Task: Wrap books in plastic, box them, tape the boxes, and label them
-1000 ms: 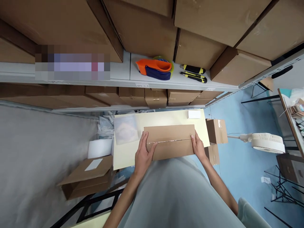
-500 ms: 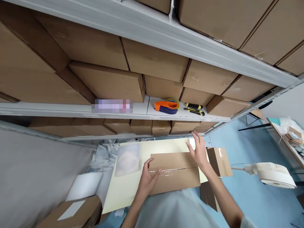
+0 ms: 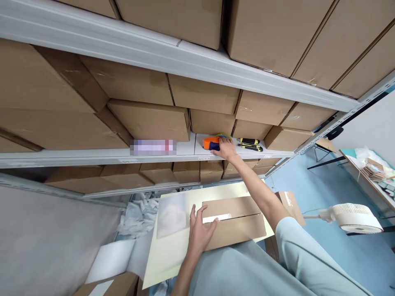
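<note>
My right hand [image 3: 227,149] has gone from the cardboard box [image 3: 237,220] to the tape dispenser [image 3: 210,143] on the far shelf [image 3: 185,148]; I cannot tell its grip. My left hand [image 3: 200,232] rests flat, released, on the box.

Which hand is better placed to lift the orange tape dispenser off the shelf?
Right: the right hand rests on the tape dispenser, while the left hand presses down the cardboard box.

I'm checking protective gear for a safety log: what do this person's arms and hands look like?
The left hand and right hand are bare: no gloves, rings or watch visible. A loose pale grey-blue short sleeve covers the right upper arm; both forearms are uncovered.
</note>
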`<state>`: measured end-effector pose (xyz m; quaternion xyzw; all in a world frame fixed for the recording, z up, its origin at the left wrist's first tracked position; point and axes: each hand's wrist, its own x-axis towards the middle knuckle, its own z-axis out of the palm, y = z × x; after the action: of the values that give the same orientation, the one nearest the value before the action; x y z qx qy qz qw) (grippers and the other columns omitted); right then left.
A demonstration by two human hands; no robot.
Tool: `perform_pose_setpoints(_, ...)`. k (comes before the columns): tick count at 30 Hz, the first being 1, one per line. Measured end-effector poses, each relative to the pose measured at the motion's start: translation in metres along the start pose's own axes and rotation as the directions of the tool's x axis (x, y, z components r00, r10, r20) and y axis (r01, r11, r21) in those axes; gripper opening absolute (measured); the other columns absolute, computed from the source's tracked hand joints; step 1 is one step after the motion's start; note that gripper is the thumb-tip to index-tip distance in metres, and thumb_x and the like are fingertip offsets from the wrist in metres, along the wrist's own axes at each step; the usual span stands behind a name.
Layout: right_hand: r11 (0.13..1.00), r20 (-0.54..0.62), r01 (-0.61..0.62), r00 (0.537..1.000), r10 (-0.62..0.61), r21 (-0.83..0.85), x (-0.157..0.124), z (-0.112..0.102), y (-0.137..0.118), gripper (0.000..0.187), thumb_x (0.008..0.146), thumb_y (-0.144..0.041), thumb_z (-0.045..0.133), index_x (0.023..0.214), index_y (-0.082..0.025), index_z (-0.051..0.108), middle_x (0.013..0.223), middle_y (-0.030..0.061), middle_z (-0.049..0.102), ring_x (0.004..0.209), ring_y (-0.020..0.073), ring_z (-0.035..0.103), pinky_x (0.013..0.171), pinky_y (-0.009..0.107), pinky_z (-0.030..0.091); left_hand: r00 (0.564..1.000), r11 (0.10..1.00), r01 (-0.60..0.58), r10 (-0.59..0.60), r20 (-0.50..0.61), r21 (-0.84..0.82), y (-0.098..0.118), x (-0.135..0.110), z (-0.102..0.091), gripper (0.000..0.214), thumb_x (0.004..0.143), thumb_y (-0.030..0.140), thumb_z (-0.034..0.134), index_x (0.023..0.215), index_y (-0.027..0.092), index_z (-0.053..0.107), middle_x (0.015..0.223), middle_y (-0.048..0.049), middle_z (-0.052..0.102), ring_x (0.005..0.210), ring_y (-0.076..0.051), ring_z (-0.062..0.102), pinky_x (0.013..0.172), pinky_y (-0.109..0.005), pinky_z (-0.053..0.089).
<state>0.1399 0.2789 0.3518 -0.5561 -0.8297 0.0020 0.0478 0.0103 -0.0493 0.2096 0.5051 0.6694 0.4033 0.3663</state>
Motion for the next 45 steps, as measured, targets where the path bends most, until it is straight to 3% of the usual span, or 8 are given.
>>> perform_pose_setpoints(6, 1.0, 0.091, -0.002, 0.996, 0.002, -0.006, -0.003, -0.014, 0.0, 0.063, 0.104, -0.05, 0.068, 0.144, -0.003, 0.054, 0.137, 0.0278, 0.071, 0.129, 0.0353, 0.065, 0.114, 0.044, 0.041, 0.947, 0.942, -0.316, 0.321, -0.028, 0.116, 0.076, 0.08, -0.015, 0.054, 0.093, 0.048, 0.07, 0.14, 0.023, 0.062, 0.174, -0.0184, 0.038, 0.167, -0.041, 0.024, 0.132, -0.064, 0.028)
perform_pose_setpoints(12, 0.998, 0.086, 0.016, 0.996, -0.022, 0.062, -0.043, -0.032, 0.004, 0.064, 0.108, -0.059, 0.056, 0.146, -0.008, 0.053, 0.126, 0.0252, 0.076, 0.118, 0.0386, 0.072, 0.1, 0.047, 0.052, 0.898, 0.915, -0.401, 0.403, -0.177, 0.05, 0.147, 0.145, -0.034, 0.062, 0.098, 0.042, 0.065, 0.154, 0.018, 0.051, 0.17, -0.0223, 0.042, 0.161, -0.035, 0.039, 0.132, -0.056, 0.033)
perform_pose_setpoints(17, 0.959, -0.081, 0.095, 0.994, -0.076, 0.267, -0.154, -0.042, -0.001, 0.061, 0.103, -0.072, 0.056, 0.135, -0.02, 0.06, 0.117, 0.0191, 0.077, 0.108, 0.0394, 0.073, 0.094, 0.05, 0.058, 0.872, 0.913, -0.408, 0.382, -0.304, -0.023, 0.153, 0.079, -0.059, 0.06, 0.103, 0.046, 0.062, 0.157, 0.021, 0.05, 0.16, -0.017, 0.054, 0.15, -0.029, 0.053, 0.122, -0.049, 0.049)
perform_pose_setpoints(22, 0.895, -0.06, 0.116, 0.993, -0.1, 0.43, -0.274, -0.05, -0.018, 0.047, 0.102, -0.068, 0.061, 0.126, -0.028, 0.065, 0.105, 0.013, 0.077, 0.098, 0.0355, 0.072, 0.092, 0.05, 0.06, 0.917, 0.94, -0.335, 0.31, -0.251, -0.064, 0.146, -0.009, -0.072, 0.039, 0.103, 0.045, 0.062, 0.136, 0.025, 0.07, 0.131, -0.0105, 0.072, 0.12, -0.027, 0.071, 0.105, -0.045, 0.062)
perform_pose_setpoints(26, 0.883, -0.041, 0.128, 0.992, -0.122, 0.451, -0.329, -0.044, -0.027, 0.041, 0.103, -0.062, 0.063, 0.123, -0.027, 0.066, 0.104, 0.0118, 0.077, 0.096, 0.0341, 0.072, 0.089, 0.052, 0.061, 0.95, 0.966, -0.259, 0.254, -0.182, -0.007, 0.133, -0.049, -0.075, 0.03, 0.102, 0.045, 0.065, 0.122, 0.028, 0.077, 0.118, -0.0074, 0.077, 0.109, -0.026, 0.074, 0.106, -0.047, 0.062)
perform_pose_setpoints(31, 0.898, -0.144, 0.219, 0.974, -0.176, 0.382, -0.358, -0.034, -0.027, 0.034, 0.106, -0.054, 0.06, 0.123, -0.026, 0.064, 0.099, 0.0113, 0.076, 0.09, 0.0325, 0.073, 0.085, 0.051, 0.062, 0.916, 0.935, -0.35, 0.354, -0.188, 0.059, 0.125, -0.065, -0.079, 0.023, 0.102, 0.035, 0.068, 0.122, 0.029, 0.076, 0.113, -0.0043, 0.079, 0.103, -0.023, 0.075, 0.099, -0.041, 0.064)
perform_pose_setpoints(38, 0.898, -0.249, 0.341, 0.929, -0.275, 0.278, -0.365, -0.046, -0.026, 0.031, 0.107, -0.046, 0.061, 0.122, -0.019, 0.061, 0.093, 0.0101, 0.076, 0.081, 0.028, 0.072, 0.085, 0.047, 0.061, 0.76, 0.773, -0.608, 0.632, -0.148, 0.179, 0.134, -0.06, -0.085, 0.032, 0.096, 0.01, 0.073, 0.122, 0.029, 0.076, 0.106, -0.0012, 0.082, 0.093, -0.018, 0.078, 0.088, -0.031, 0.063)
perform_pose_setpoints(45, 0.863, -0.228, 0.42, 0.902, -0.366, 0.281, -0.367, -0.065, -0.029, 0.023, 0.11, -0.038, 0.058, 0.118, -0.017, 0.061, 0.088, 0.0079, 0.075, 0.076, 0.0241, 0.07, 0.081, 0.04, 0.058, 0.768, 0.769, -0.622, 0.636, -0.081, 0.147, 0.138, -0.071, -0.092, 0.026, 0.096, 0.007, 0.071, 0.113, 0.027, 0.073, 0.102, -0.0006, 0.081, 0.088, -0.017, 0.077, 0.082, -0.03, 0.062)
